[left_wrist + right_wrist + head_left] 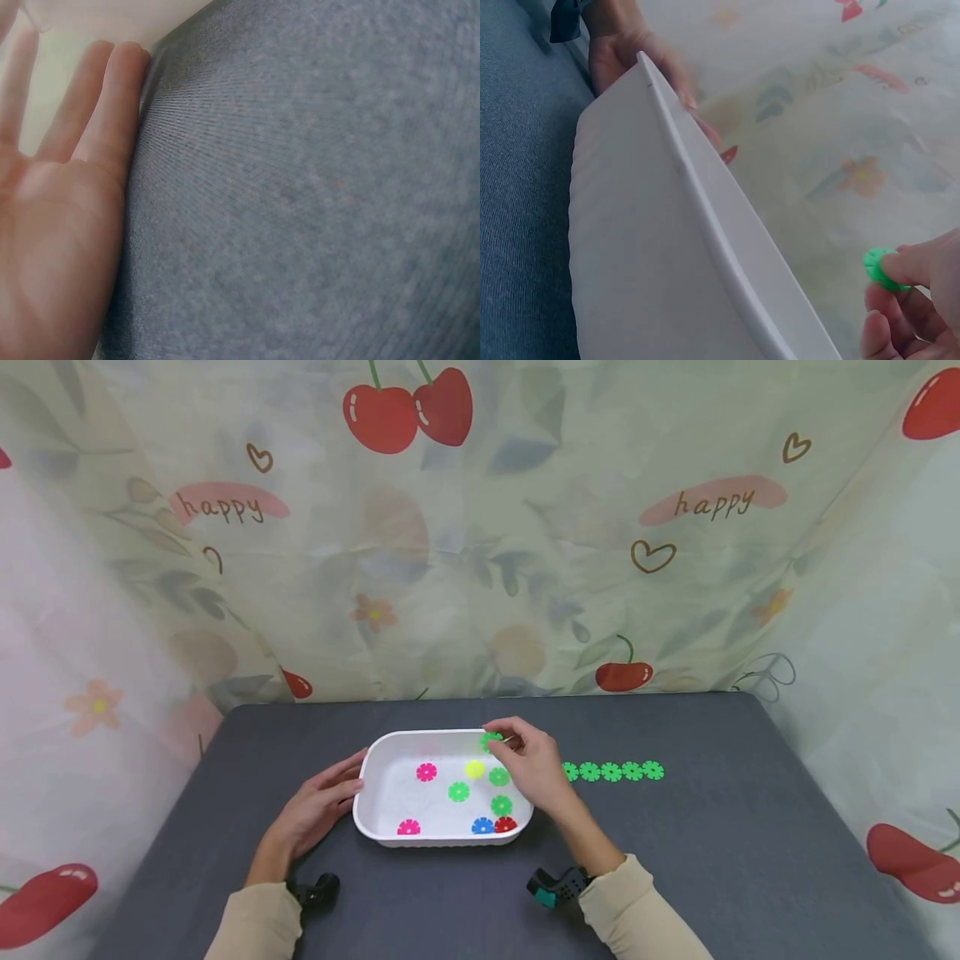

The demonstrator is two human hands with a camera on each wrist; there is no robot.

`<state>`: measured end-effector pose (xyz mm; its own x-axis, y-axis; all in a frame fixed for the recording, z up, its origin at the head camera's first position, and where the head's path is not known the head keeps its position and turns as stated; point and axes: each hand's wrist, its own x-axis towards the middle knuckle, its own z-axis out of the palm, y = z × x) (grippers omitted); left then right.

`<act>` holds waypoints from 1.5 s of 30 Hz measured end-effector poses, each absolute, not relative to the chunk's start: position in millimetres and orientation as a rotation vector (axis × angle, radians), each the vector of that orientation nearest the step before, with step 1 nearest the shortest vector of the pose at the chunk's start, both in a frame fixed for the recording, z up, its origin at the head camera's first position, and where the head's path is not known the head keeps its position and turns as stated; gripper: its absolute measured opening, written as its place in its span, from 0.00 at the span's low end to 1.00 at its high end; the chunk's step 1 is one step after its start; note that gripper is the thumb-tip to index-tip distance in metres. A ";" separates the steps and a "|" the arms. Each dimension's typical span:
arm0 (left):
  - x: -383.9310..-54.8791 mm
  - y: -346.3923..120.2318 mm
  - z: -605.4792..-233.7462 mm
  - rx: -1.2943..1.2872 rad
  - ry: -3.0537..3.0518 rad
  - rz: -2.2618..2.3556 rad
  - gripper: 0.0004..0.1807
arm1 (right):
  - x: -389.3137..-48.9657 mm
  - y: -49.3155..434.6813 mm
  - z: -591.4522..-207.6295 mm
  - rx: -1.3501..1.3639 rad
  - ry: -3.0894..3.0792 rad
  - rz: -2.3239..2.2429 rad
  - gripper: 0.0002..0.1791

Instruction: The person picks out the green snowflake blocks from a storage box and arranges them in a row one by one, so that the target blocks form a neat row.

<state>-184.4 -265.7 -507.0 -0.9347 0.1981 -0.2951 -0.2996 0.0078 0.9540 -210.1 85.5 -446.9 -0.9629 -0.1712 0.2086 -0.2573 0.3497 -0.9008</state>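
Between thumb and fingertips, my right hand (534,768) pinches a green notched plastic disc (880,268) over the right back corner of the white tray (390,838). My left hand (318,806) rests against the tray's left side with its fingers straight, as the left wrist view also shows. Inside the tray lie several loose notched discs: green ones such as the green disc (458,792), two pink ones including the pink disc (426,772), a yellow disc (474,769), a blue disc (483,826) and a red disc (506,825).
To the right of the tray, a straight row of several green discs (611,772) lies on the dark grey table (675,860), its left end partly behind my right hand. A patterned curtain (480,568) hangs along the table's back edge and sides.
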 end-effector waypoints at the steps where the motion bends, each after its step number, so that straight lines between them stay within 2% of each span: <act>1: -184.3 -265.7 -507.0 -0.107 1.947 1.992 0.38 | -209.9 87.3 -447.4 0.392 -2.511 1.695 0.13; 25: -185.5 -266.8 -508.2 -0.117 1.957 1.981 0.38 | -215.4 144.0 -464.8 0.210 -2.388 1.664 0.13; 45: -183.7 -264.8 -506.4 -0.154 1.982 1.945 0.38 | -216.4 207.6 -479.8 -0.031 -2.451 1.565 0.17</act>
<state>-183.7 -264.8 -506.4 -0.9298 0.1704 -0.3261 -0.3228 0.0476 0.9453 -216.4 207.6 -479.8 -0.9726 0.1427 0.1838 -0.1068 0.4284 -0.8973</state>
